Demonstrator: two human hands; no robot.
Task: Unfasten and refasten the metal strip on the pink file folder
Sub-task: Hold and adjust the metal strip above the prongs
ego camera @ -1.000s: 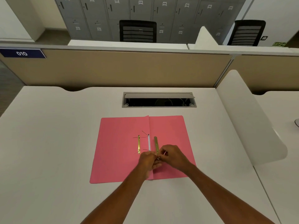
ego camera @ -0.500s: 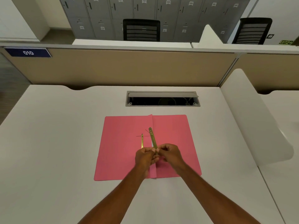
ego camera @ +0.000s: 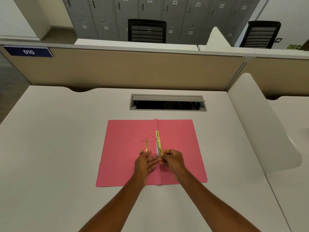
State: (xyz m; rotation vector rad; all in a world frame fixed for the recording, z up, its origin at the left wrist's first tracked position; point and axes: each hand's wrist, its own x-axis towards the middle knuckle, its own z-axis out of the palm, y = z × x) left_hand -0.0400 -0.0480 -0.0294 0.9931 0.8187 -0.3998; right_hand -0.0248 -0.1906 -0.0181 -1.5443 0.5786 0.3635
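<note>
Head view: right hand (ego camera: 172,159) grip pinching metal strip (ego camera: 158,142) over pink folder (ego camera: 125,158); left hand (ego camera: 145,162) grip released.

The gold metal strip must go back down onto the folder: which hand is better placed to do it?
Probably the right hand. It already pinches the near end of the metal strip, above the fold of the pink folder. The left hand is open and holds nothing, beside the thinner gold piece.

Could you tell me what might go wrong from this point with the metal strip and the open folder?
The right hand pinches only the near end of the gold metal strip, so it could slip or bend. The thin prong stands up beside the open left hand and might get knocked flat.
</note>
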